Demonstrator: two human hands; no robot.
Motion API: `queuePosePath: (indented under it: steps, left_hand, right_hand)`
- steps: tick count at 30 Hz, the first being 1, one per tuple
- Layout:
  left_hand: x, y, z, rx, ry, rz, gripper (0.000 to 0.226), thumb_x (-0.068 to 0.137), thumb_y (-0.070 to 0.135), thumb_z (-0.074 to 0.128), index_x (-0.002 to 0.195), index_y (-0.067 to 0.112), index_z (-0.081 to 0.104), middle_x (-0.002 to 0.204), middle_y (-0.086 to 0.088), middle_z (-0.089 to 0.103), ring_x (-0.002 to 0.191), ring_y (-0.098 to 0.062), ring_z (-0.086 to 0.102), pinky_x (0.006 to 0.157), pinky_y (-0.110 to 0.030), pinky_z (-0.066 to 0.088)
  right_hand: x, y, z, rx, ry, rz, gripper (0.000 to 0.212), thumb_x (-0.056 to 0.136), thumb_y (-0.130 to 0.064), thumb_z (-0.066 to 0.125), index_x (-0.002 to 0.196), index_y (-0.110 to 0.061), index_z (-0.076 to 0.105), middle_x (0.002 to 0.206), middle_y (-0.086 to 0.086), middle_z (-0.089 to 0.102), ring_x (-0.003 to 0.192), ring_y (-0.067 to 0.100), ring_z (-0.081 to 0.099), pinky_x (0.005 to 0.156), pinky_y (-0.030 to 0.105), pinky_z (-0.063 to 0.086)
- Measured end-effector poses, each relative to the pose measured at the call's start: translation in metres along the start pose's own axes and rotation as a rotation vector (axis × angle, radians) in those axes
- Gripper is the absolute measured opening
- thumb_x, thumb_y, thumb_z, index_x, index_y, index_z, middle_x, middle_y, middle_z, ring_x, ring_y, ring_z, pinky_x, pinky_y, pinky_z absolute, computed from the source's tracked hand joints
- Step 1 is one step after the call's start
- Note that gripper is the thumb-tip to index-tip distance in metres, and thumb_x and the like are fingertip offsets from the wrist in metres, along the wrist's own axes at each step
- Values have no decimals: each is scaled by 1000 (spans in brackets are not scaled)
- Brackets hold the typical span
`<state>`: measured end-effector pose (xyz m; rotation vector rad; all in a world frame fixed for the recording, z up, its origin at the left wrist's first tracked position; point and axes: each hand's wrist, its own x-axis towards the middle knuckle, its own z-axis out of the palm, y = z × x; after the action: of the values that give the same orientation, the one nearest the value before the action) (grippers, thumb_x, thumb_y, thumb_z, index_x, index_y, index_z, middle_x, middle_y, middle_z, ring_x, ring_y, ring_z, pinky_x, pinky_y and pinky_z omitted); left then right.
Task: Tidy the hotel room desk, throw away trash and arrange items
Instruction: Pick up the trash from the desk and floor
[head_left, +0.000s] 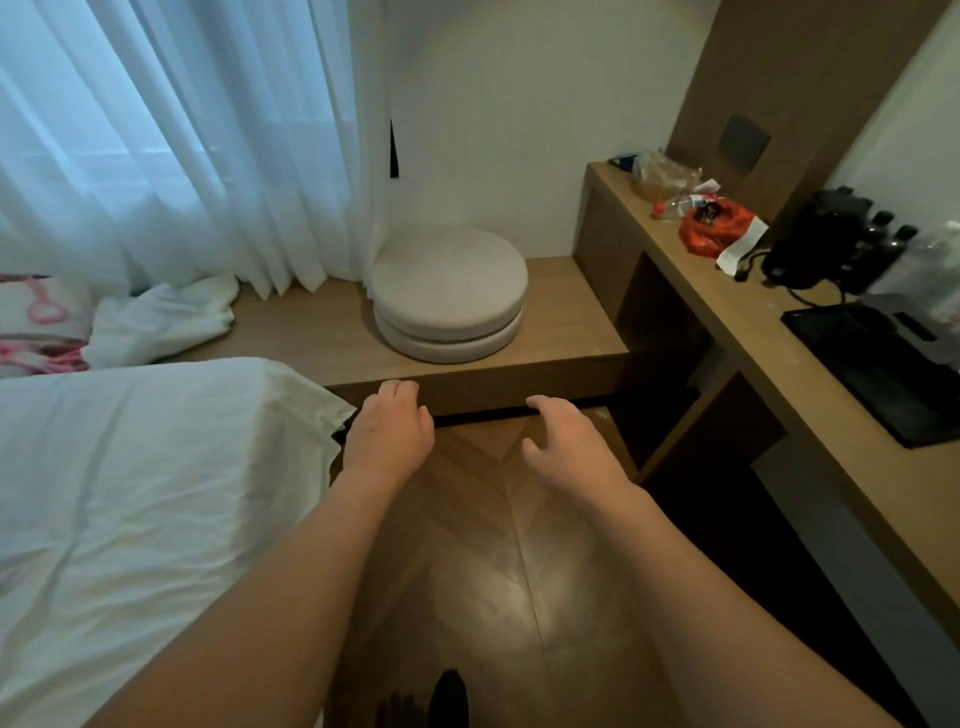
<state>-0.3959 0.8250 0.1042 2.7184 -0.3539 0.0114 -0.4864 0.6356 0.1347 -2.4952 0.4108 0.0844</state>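
The wooden desk (727, 317) runs along the right wall. At its far end lie a crumpled clear plastic bag (662, 174), an empty plastic bottle with a red cap (675, 206), a red plastic bag (714, 228) and a white paper slip (740, 248). Nearer stand a black kettle (815, 244), dark small bottles (883, 244) and a black tray (878, 369). My left hand (389, 431) and my right hand (566, 447) hover over the floor, both empty with fingers loosely curled, well short of the desk.
A low wooden bench (322, 332) under the white curtain (182, 140) carries two stacked round cushions (449, 293) and a crumpled white towel (166, 317). The bed with a white sheet (130, 493) fills the left. Wooden floor (493, 571) lies between bed and desk.
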Motion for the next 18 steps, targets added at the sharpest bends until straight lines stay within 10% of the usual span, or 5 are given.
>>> queuePosePath:
  steps: [18]
  left_hand:
    - [373, -10, 13, -5, -42, -19, 35, 103, 23, 43, 131, 7, 56, 126, -14, 56, 111, -31, 57, 90, -43, 50]
  right_hand:
    - [372, -29, -38, 34, -28, -40, 58, 96, -24, 59, 150, -21, 37, 152, -1, 41, 140, 17, 38, 113, 34, 34]
